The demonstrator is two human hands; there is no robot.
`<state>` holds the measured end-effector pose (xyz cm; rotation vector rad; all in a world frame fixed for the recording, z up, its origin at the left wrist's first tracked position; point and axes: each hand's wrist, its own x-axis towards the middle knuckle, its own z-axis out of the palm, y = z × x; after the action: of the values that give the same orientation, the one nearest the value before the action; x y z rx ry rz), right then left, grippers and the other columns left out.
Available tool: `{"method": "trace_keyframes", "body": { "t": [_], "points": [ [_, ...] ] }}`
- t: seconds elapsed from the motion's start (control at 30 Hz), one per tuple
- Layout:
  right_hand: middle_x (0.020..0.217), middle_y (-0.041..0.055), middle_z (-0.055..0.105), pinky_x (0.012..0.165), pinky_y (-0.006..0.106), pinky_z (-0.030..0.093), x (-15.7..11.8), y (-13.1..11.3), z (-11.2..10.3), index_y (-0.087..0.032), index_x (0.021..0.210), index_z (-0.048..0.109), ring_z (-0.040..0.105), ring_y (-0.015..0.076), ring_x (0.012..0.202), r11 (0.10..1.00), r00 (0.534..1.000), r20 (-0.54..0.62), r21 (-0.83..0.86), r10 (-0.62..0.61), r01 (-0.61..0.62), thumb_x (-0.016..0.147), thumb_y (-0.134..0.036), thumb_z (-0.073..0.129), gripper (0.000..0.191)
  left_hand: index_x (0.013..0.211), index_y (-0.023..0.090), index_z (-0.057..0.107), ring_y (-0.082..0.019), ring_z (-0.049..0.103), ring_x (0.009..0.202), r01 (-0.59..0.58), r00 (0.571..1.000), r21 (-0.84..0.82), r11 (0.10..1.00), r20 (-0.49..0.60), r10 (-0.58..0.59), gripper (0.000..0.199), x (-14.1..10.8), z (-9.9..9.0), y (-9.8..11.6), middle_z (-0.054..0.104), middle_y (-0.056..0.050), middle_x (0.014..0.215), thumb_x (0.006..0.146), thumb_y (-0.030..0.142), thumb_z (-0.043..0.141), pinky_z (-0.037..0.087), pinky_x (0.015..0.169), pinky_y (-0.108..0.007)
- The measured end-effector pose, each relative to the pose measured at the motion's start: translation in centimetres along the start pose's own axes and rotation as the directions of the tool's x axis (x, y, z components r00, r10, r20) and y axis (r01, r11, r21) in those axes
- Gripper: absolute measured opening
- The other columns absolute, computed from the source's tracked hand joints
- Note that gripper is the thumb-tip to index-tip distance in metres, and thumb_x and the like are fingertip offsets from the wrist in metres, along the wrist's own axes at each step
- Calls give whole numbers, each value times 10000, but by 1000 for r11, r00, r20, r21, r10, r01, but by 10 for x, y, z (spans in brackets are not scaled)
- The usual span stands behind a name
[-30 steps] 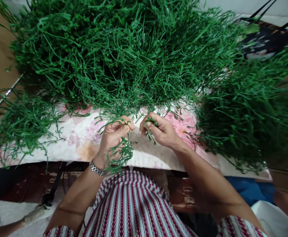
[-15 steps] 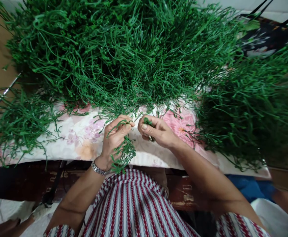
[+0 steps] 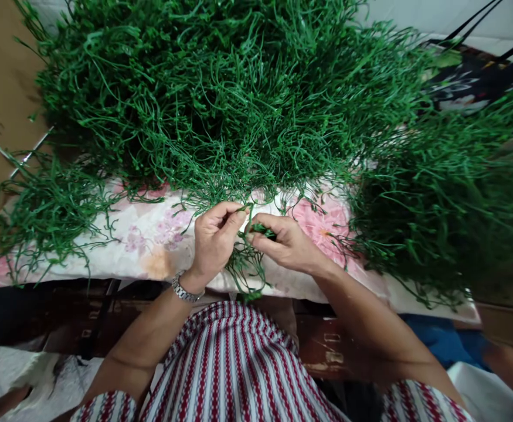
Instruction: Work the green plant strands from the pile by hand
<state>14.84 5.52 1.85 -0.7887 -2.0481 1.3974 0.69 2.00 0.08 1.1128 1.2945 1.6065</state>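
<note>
Near the front edge of the flowered cloth, my left hand [image 3: 216, 235] pinches a green stem between thumb and forefinger, a metal watch on its wrist. Close on its right, my right hand [image 3: 282, 240] is closed on green stems, part of them hidden in the fingers. Thin green stems [image 3: 250, 269] hang between and below the two hands over the cloth edge. A large heap of green stems [image 3: 221, 88] with small buds lies just beyond both hands.
A smaller pile of stems [image 3: 49, 205] lies on the left, a dark green pile [image 3: 418, 217] on the right. The flowered cloth [image 3: 155, 234] shows between them. A black floral bag [image 3: 467, 82] stands at the back right. Another person's arm [image 3: 511, 363] shows at lower right.
My left hand has moved slightly right and closer to my right hand. The hanging stems have shifted right, from under my left hand to between the hands. The camera view has shifted slightly.
</note>
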Motion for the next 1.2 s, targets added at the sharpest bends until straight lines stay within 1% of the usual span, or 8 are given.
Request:
{"method": "trace_keyframes", "body": {
  "t": [0.13, 0.2, 0.4, 0.7, 0.83, 0.93, 1.03, 1.2],
  "points": [
    [606, -37, 438, 521, 193, 319, 2, 4, -8, -137, 746, 551, 385, 56, 553, 991, 997, -81, 134, 10, 1, 831, -299, 551, 183, 717, 181, 651, -58, 473, 507, 137, 990, -234, 963, -6, -142, 73, -1, -5, 0, 588, 28, 613, 716, 250, 673, 366, 476, -171],
    [576, -44, 426, 472, 186, 299, 4, 7, -12, -147, 755, 546, 374, 52, 509, 976, 991, -132, 219, 33, -4, 832, -346, 556, 214, 718, 183, 659, -58, 487, 502, 156, 986, -283, 946, -16, -167, 65, -1, -10, 1, 586, 27, 603, 712, 245, 677, 382, 478, -169],
    [611, -37, 513, 372, 176, 229, 5, 12, -17, -163, 838, 539, 314, 23, 402, 923, 946, -305, 384, 105, 21, 818, -376, 593, 221, 763, 180, 687, -70, 560, 566, 20, 994, -234, 972, -103, -45, 70, -2, -20, 3, 629, 13, 653, 697, 203, 686, 448, 556, -174],
    [679, -10, 587, 353, 186, 227, 4, 5, -16, -182, 856, 544, 327, 19, 379, 909, 907, -417, 397, 58, 124, 814, -311, 604, 149, 782, 180, 697, -118, 592, 641, -41, 993, -297, 954, -116, 6, 81, -3, -23, 1, 636, -26, 744, 711, 198, 661, 474, 541, -217],
    [652, -39, 544, 336, 186, 191, 6, 7, -22, -209, 835, 497, 260, 16, 358, 910, 838, -529, 401, 134, 107, 803, -387, 594, 206, 701, 166, 681, -97, 563, 645, -144, 971, -295, 944, -228, 77, 32, -2, -29, -1, 589, -24, 802, 681, 150, 662, 462, 534, -206],
    [641, -45, 531, 330, 185, 188, 8, 12, -25, -205, 818, 493, 247, 15, 355, 901, 802, -567, 425, 189, 87, 786, -388, 607, 219, 709, 172, 677, -84, 558, 617, -144, 954, -301, 943, -295, 52, 45, -1, -35, -5, 560, -10, 840, 673, 150, 660, 484, 571, -236],
    [632, -49, 523, 334, 181, 197, 8, 19, -27, -201, 817, 494, 250, 14, 358, 906, 778, -593, 417, 206, 78, 779, -388, 614, 226, 729, 173, 681, -94, 571, 569, -133, 952, -312, 941, -303, 34, 59, 0, -39, -10, 566, 2, 746, 679, 166, 653, 490, 593, -265],
    [668, -22, 567, 363, 184, 244, 5, 28, -29, -189, 924, 542, 306, 30, 395, 982, 827, -538, 171, 163, -82, 805, -385, 586, 233, 702, 174, 698, -110, 593, 613, -147, 959, -274, 950, -275, 69, 68, -3, -34, -13, 603, 0, 711, 664, 142, 651, 492, 588, -243]
  ]
}}
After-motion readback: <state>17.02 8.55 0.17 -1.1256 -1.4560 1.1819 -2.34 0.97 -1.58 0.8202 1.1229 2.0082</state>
